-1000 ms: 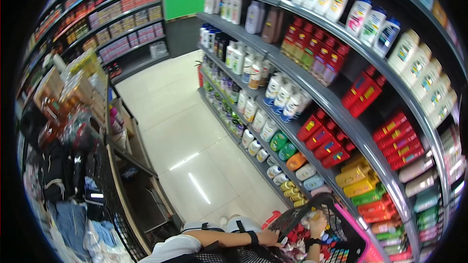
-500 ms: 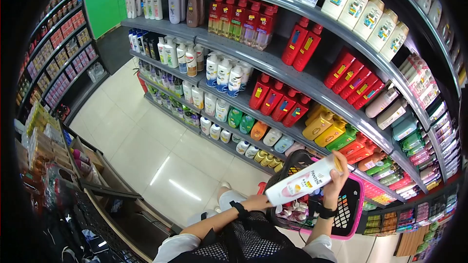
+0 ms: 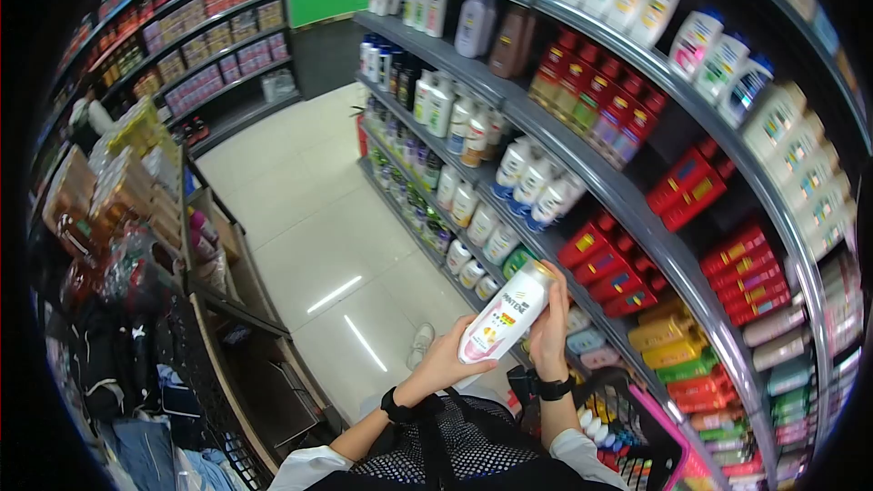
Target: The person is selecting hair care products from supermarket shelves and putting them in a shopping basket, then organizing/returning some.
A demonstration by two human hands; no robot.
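A white Pantene shampoo bottle (image 3: 506, 316) with a gold cap is held tilted in front of my body, its printed label facing me. Around its lower end, my left hand (image 3: 447, 359) is closed, the thumb lying along the base. My right hand (image 3: 551, 332) grips the upper right side close to the cap, its fingers partly hidden behind the bottle. Below my right forearm is a black shopping basket with a pink rim (image 3: 657, 411), with several small items visible inside.
Grey shelves (image 3: 582, 141) of bottles curve along the right, including red pump bottles (image 3: 605, 259). On the left stands a wooden display bin (image 3: 259, 382) beside packaged goods and dark bags. Pale tiled floor (image 3: 318, 227) lies between, with another stocked shelf (image 3: 218, 45) at the back left.
My left hand has come up to grip the bottle's lower end. The bottle has turned more upright and shifted left. My view has swung left, placing the basket lower right.
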